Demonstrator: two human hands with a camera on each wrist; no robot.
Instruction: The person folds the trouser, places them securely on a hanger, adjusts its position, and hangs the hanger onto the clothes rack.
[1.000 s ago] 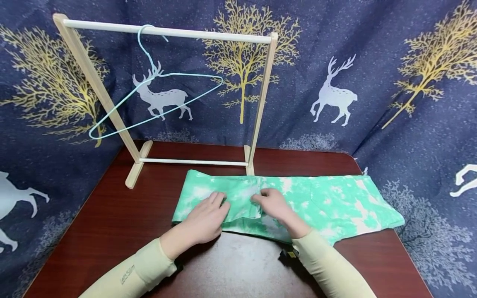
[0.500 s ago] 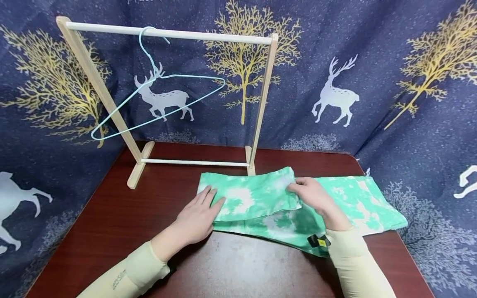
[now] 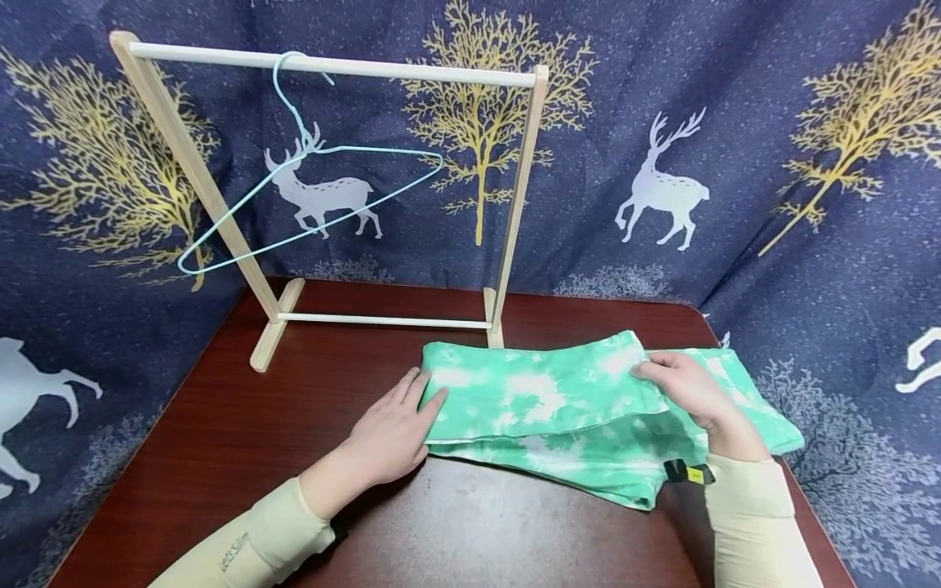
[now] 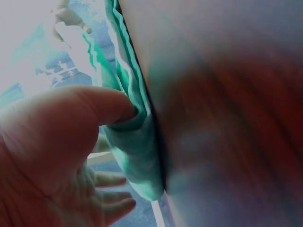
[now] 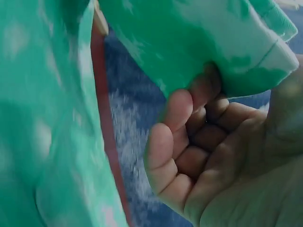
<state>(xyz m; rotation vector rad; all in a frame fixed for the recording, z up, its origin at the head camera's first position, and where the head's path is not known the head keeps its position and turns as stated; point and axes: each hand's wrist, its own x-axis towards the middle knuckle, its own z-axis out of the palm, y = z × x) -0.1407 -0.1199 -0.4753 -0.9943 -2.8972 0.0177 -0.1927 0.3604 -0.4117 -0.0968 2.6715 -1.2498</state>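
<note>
Bright head view, pale glare on tabletop [image 3: 478,514], left wrist view hazy, overexposed at upper left

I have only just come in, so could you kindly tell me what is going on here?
A person is handling a green-and-white garment that lies doubled over on a table. The right hand pinches the end of the upper layer, holding it raised above the layer beneath. The left hand rests at the folded end, its thumb tucked into the fold. Behind, a bare hanger hangs on a rack.
</note>
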